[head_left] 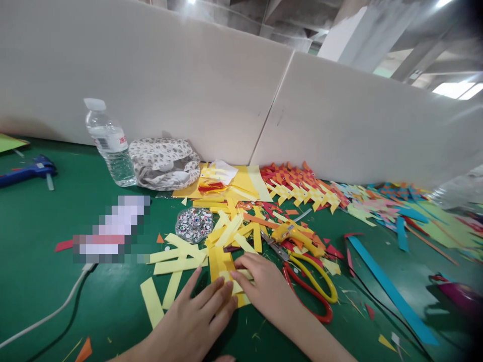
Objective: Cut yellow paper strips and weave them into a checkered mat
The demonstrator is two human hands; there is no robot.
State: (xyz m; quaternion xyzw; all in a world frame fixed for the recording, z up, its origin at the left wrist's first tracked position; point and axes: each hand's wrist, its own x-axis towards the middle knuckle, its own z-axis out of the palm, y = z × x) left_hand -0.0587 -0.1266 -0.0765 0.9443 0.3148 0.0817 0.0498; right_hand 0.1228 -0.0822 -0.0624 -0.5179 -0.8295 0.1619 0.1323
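Observation:
Darker yellow paper strips (218, 259) lie side by side on the green table in front of me, crossed by a pale yellow paper strip (237, 288). My left hand (198, 314) rests flat over their lower left part, fingers stretched out and fingertips on the paper. From the right, my right hand (266, 286) bends its fingers onto the same strips, thumb and forefinger closed at the pale strip's edge. Its other fingers are partly hidden. More loose pale strips (179, 265) lie just left of the woven paper. Red-and-yellow-handled scissors (307, 296) lie beside my right hand.
A tub of googly eyes (194, 224) and a yellow glue gun (298, 236) stand beyond my hands. Further back are a water bottle (109, 146), a patterned cloth bag (164, 163) and woven paper fish (302, 188). A blue glue gun (28, 171) lies far left.

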